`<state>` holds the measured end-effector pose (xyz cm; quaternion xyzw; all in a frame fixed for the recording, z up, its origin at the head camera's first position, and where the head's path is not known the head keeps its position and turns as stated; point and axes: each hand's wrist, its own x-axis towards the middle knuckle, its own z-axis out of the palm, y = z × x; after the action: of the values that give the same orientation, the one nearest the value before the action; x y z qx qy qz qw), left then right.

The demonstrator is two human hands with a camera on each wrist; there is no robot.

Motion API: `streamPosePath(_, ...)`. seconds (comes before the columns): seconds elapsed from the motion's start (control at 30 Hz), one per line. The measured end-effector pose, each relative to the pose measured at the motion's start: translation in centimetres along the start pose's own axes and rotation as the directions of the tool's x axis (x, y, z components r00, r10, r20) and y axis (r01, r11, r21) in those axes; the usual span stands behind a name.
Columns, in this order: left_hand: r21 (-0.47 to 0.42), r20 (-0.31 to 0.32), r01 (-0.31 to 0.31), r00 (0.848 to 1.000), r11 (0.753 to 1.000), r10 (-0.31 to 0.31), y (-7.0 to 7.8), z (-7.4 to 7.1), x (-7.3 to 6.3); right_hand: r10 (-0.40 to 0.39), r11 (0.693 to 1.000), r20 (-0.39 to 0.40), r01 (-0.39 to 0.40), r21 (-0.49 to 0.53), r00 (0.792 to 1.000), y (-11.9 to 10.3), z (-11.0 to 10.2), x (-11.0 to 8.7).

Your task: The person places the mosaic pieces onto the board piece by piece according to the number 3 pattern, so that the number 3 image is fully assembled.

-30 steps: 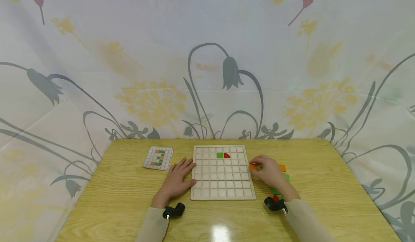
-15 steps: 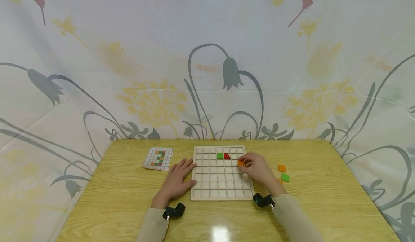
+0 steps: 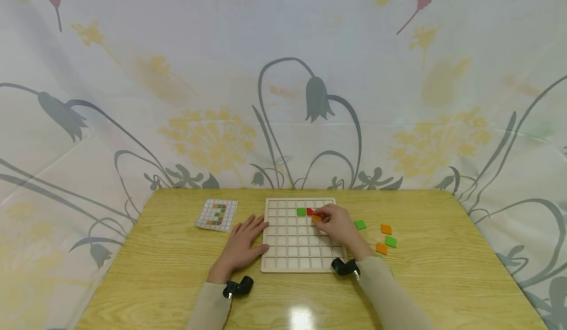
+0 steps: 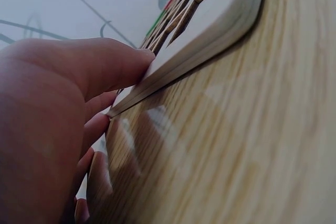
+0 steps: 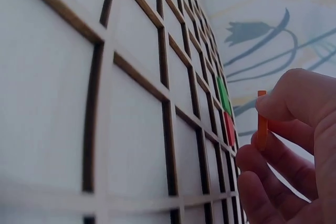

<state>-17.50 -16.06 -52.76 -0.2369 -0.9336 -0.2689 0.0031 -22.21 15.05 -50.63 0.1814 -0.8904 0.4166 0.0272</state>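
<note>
My right hand (image 3: 337, 225) pinches a small orange square tile (image 3: 316, 218) between thumb and fingers, over the upper right of a wooden grid board (image 3: 291, 251). The right wrist view shows this tile (image 5: 262, 121) edge-on, held apart from the board. In the board's second row from the top lie a green square tile (image 3: 301, 212) and, to its right, a red tile (image 3: 309, 212) partly hidden by the held one. My left hand (image 3: 241, 244) has its fingers spread, with thumb and fingertips touching the board's left edge.
Right of the board are loose tiles: green (image 3: 361, 225), orange (image 3: 386, 229), green (image 3: 391, 242) and orange (image 3: 382, 248); my right forearm partly covers more. A paper card (image 3: 201, 220) printed with a coloured grid pattern lies left. A patterned curtain (image 3: 212, 74) hangs behind the table (image 3: 434, 251).
My right hand has carried the orange tile leftward from the loose tiles to above the board, near the red tile. More loose tiles are uncovered. The left hand stays put.
</note>
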Motion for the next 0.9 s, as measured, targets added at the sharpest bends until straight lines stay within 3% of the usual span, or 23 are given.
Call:
streamPosePath(0.37,0.001,0.008,0.012,1.000,1.000,-0.012,-0.1,0.1,0.0,-0.036,0.999,-0.019,0.036,0.010,0.999,-1.0,2.2,1.8)
streamPosePath(0.57,0.008,0.016,0.014,1.000,1.000,-0.014,-0.1,0.1,0.0,-0.081,0.995,-0.036,0.079,-0.068,0.996,-1.2,3.3,2.7)
streamPosePath(0.9,0.004,-0.002,0.007,1.000,1.000,-0.007,0.3,-0.1,-0.1,-0.054,0.997,-0.025,0.053,-0.048,0.998,-1.2,4.6,4.1)
